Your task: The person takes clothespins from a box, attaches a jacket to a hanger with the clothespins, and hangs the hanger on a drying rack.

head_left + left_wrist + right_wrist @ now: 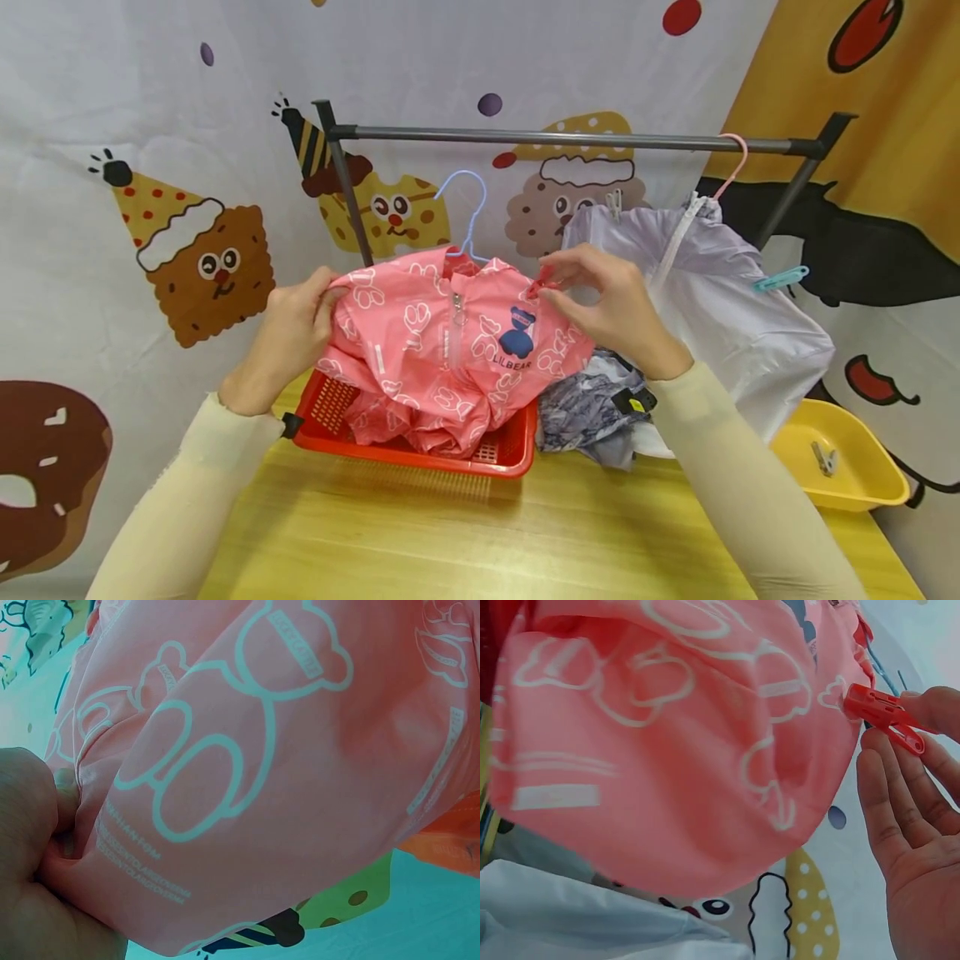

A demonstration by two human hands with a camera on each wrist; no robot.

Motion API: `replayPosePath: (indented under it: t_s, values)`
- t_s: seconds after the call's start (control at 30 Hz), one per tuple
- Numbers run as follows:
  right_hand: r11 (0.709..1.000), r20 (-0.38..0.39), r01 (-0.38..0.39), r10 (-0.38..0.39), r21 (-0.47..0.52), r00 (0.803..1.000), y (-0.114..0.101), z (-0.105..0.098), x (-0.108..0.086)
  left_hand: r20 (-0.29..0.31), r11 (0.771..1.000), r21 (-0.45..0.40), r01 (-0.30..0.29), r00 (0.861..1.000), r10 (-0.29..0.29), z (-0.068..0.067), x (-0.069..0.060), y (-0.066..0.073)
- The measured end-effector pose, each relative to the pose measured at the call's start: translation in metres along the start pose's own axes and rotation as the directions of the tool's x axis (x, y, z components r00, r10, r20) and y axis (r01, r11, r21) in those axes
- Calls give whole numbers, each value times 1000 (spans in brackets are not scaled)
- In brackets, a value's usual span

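A pink hooded-style jacket [420, 333] with white bear outlines and a zip is held up over a red basket [517, 446]. A blue hanger [474, 218] pokes out of its collar, the hook off the rail. My left hand [296, 321] grips the fabric at the jacket's left side; the left wrist view shows the cloth bunched between thumb and fingers. With thumb and fingers, my right hand [615, 304] pinches a red clothespin [885, 712]. Its tip is on the jacket's shoulder at the right; the hanger arm inside is hidden.
Behind stands a dark metal rail [540, 137]. A pale garment [720, 292] hangs there on a pink hanger [738, 162], with a teal clothespin [782, 279]. Grey patterned clothing [592, 417] and a yellow tray [862, 492] holding a clothespin sit on the wooden table [450, 533].
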State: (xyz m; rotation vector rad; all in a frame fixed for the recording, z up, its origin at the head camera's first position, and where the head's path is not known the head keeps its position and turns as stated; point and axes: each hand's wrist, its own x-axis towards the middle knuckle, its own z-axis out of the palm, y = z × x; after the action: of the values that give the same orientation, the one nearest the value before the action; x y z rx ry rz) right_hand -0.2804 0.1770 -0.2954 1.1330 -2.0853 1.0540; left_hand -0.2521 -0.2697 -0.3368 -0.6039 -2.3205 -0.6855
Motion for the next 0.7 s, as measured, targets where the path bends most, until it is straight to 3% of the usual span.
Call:
replayPosePath:
  t_s: [0.3, 0.7]
  values:
    - [996, 17, 83, -82, -28, 996, -6, 8, 31, -2, 1000, -1, 4, 1000, -4, 1, 1, 0]
    - [989, 26, 135, -133, -57, 991, -15, 19, 58, -29, 1000, 10, -27, 999, 27, 2, 2, -1]
